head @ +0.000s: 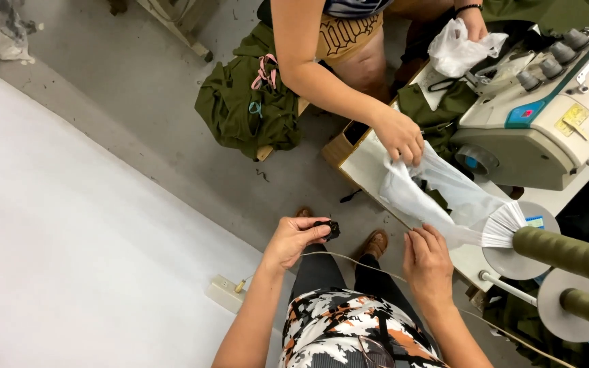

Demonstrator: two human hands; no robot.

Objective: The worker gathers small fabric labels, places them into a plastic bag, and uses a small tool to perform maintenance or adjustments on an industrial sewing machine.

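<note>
From the head view, the left hand (pixel 293 240) pinches a small black clip (pixel 328 228) at its fingertips; it looks hard and light. The right hand (pixel 427 262), fingers loosely curled, touches the soft, slippery plastic bag (pixel 458 197) just above it.

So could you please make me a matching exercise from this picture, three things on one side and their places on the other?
Things:
1. small black object
2. clear plastic bag
3. green thread cone

Places:
a. on a spindle at the right edge
b. in the fingers of the left hand
c. gripped from above by another person's hand

Pairs: 1-b, 2-c, 3-a
</note>
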